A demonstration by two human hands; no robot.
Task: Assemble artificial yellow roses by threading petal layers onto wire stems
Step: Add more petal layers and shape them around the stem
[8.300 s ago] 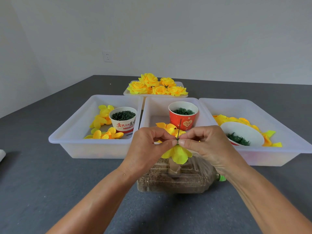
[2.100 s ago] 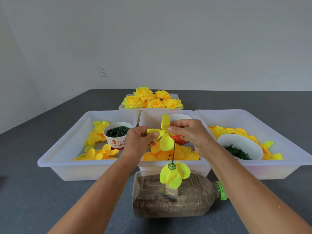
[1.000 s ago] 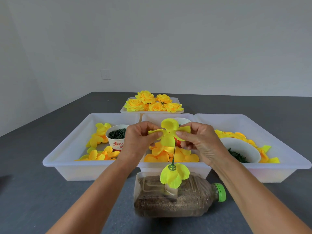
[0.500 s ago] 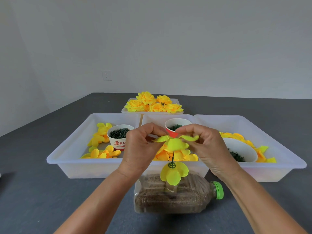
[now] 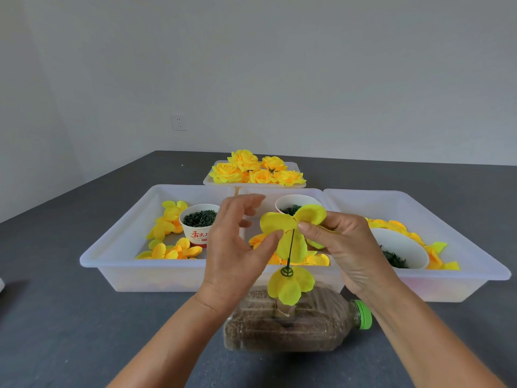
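1. Nearest me, a clear plastic bottle (image 5: 293, 323) with a green cap lies on its side on the dark grey table (image 5: 56, 331), packed with brown grainy filling. A thin green wire stem (image 5: 291, 249) rises from it, with one glossy yellow petal layer (image 5: 289, 285) seated low under a green ribbed disc.
2. Half a second ago both hands held the upper petal layer (image 5: 291, 225) flat at the wire's tip. Now it is tipped up towards me, its rounded lobes fanned out.
3. The left hand (image 5: 237, 247) has loosened: its thumb presses the layer's lower edge while the other fingers are spread and lifted clear. The right hand (image 5: 341, 247) pinches the layer near its centre, fingers curled behind.
4. Behind stand three translucent white tubs (image 5: 117, 247), holding loose yellow and orange petals (image 5: 170, 249) and paper cups (image 5: 200, 225) of dark green bits.
5. Farthest back, a shallow tray (image 5: 208, 180) holds finished, ruffled yellow roses (image 5: 257, 170).
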